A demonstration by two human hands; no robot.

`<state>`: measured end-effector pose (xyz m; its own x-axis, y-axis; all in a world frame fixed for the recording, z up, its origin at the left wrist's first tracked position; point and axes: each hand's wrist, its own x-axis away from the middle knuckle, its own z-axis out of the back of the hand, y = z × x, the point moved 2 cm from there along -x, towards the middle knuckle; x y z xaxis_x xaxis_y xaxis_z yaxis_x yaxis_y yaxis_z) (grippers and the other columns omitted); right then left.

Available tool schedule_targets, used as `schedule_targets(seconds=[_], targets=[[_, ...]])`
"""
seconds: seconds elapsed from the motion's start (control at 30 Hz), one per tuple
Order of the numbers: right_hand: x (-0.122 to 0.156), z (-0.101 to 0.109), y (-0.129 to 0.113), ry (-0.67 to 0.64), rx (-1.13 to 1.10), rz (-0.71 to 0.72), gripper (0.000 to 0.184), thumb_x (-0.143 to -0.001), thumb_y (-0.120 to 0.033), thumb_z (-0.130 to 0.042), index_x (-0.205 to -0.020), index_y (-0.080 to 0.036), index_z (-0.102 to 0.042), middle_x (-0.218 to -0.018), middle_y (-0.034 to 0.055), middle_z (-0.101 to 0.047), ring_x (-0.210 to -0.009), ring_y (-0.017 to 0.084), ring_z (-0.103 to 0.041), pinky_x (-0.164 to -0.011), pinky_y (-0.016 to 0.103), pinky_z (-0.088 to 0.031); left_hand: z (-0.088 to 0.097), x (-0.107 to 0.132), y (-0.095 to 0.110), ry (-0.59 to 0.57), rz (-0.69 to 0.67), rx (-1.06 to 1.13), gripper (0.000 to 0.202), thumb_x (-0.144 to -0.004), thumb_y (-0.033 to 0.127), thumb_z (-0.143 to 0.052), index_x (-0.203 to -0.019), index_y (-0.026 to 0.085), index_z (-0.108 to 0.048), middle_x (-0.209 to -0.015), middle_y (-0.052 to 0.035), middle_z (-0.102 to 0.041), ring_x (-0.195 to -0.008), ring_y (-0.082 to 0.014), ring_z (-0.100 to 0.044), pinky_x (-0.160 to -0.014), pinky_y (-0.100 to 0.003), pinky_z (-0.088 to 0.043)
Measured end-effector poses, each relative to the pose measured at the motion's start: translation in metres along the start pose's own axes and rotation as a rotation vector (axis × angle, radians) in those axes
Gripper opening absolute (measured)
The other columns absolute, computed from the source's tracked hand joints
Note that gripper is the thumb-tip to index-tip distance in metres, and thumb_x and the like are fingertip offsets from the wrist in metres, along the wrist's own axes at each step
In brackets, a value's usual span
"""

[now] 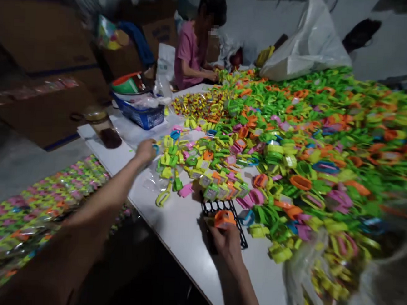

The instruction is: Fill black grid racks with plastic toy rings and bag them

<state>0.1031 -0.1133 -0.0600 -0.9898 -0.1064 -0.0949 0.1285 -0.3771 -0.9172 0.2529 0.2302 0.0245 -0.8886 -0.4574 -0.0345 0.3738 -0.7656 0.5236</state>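
Note:
My right hand grips an orange toy watch over a black plastic rack with a row of openings. Along the rack's far end stands a row of toy watches in green, yellow and orange. Further left, my left hand reaches over the near left part of the table, its fingers closed. At its fingertips a small blue plastic piece shows, partly hidden. Beside that hand, loose yellow, green and pink toy watches lie near a clear plastic bag.
A large pile of toy watches covers the white table to the right. A blue basket and a jar stand left. Behind sits a person in pink. Bagged watches lie below the table's left edge.

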Motion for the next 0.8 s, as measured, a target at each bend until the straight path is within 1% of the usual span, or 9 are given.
schedule_targets(seconds=[0.1, 0.17, 0.23, 0.3, 0.4, 0.47, 0.57, 0.67, 0.8], targets=[[-0.003, 0.012, 0.001, 0.052, 0.005, -0.088, 0.032, -0.077, -0.044, -0.059, -0.074, -0.015, -0.071, -0.068, 0.0068, -0.07, -0.062, 0.021, -0.063, -0.059, 0.03, -0.05, 0.016, 0.031, 0.001, 0.034, -0.03, 0.102, 0.049, -0.075, 0.01, -0.054, -0.124, 0.009, -0.056, -0.105, -0.0094, -0.066, -0.097, -0.0236, -0.059, -0.088, -0.036, -0.047], [-0.003, 0.017, 0.003, 0.078, 0.038, -0.128, 0.032, -0.075, -0.046, -0.061, -0.074, -0.016, -0.072, -0.067, 0.0066, -0.07, -0.062, 0.022, -0.064, -0.059, 0.031, -0.05, 0.011, 0.069, 0.003, 0.007, -0.04, 0.28, 0.054, -0.074, 0.013, -0.052, -0.128, 0.012, -0.053, -0.103, -0.0062, -0.065, -0.083, -0.0169, -0.061, -0.074, -0.029, -0.049], [-0.005, 0.018, 0.003, 0.115, 0.029, -0.155, 0.033, -0.074, -0.047, -0.061, -0.077, -0.016, -0.072, -0.069, 0.0066, -0.071, -0.063, 0.023, -0.064, -0.059, 0.031, -0.049, -0.009, 0.116, 0.009, -0.121, 0.034, 0.622, 0.056, -0.065, 0.018, -0.057, -0.121, 0.011, -0.056, -0.092, -0.0041, -0.065, -0.067, -0.0129, -0.058, -0.06, -0.024, -0.047], [-0.01, 0.016, 0.001, 0.147, 0.002, -0.137, 0.033, -0.076, -0.046, -0.059, -0.081, -0.016, -0.072, -0.073, 0.0068, -0.072, -0.066, 0.023, -0.065, -0.061, 0.031, -0.05, -0.037, 0.161, 0.019, -0.316, 0.166, 0.884, 0.056, -0.057, 0.024, -0.062, -0.11, 0.011, -0.06, -0.077, -0.0018, -0.064, -0.055, -0.011, -0.054, -0.05, -0.023, -0.043], [-0.021, 0.006, -0.004, 0.131, 0.07, -0.008, 0.029, -0.08, -0.041, -0.054, -0.075, -0.017, -0.069, -0.071, 0.0069, -0.07, -0.066, 0.022, -0.064, -0.061, 0.03, -0.048, -0.071, 0.207, 0.036, -0.485, 0.324, 1.051, 0.049, -0.05, 0.026, -0.065, -0.096, 0.011, -0.062, -0.069, -0.0011, -0.064, -0.055, -0.0123, -0.057, -0.051, -0.023, -0.044], [-0.027, -0.002, -0.005, 0.099, 0.169, 0.084, 0.026, -0.082, -0.037, -0.049, -0.075, -0.017, -0.066, -0.071, 0.0071, -0.068, -0.066, 0.021, -0.063, -0.061, 0.029, -0.047, -0.083, 0.219, 0.041, -0.501, 0.389, 1.095, 0.045, -0.048, 0.024, -0.065, -0.091, 0.012, -0.061, -0.072, -0.0025, -0.066, -0.058, -0.0142, -0.061, -0.052, -0.023, -0.045], [-0.029, -0.013, -0.001, 0.085, 0.31, 0.164, 0.026, -0.088, -0.031, -0.041, -0.083, -0.017, -0.063, -0.078, 0.008, -0.066, -0.069, 0.02, -0.062, -0.061, 0.027, -0.045, -0.086, 0.223, 0.039, -0.514, 0.425, 1.129, 0.045, -0.05, 0.024, -0.066, -0.094, 0.013, -0.061, -0.081, -0.0051, -0.068, -0.06, -0.0158, -0.064, -0.05, -0.023, -0.045], [-0.032, -0.021, 0.001, 0.063, 0.406, 0.187, 0.026, -0.091, -0.029, -0.04, -0.09, -0.016, -0.063, -0.084, 0.009, -0.065, -0.073, 0.02, -0.062, -0.064, 0.028, -0.045, -0.083, 0.226, 0.036, -0.53, 0.43, 1.122, 0.047, -0.056, 0.031, -0.07, -0.098, 0.014, -0.06, -0.088, -0.0067, -0.069, -0.063, -0.0164, -0.065, -0.05, -0.023, -0.046], [-0.045, -0.024, -0.003, 0.007, 0.437, 0.154, 0.025, -0.091, -0.027, -0.042, -0.095, -0.014, -0.062, -0.088, 0.0107, -0.065, -0.078, 0.022, -0.063, -0.068, 0.03, -0.047, -0.076, 0.238, 0.04, -0.524, 0.463, 1.117, 0.05, -0.054, 0.038, -0.074, -0.095, 0.014, -0.059, -0.089, -0.0078, -0.069, -0.063, -0.017, -0.065, -0.049, -0.024, -0.046]])
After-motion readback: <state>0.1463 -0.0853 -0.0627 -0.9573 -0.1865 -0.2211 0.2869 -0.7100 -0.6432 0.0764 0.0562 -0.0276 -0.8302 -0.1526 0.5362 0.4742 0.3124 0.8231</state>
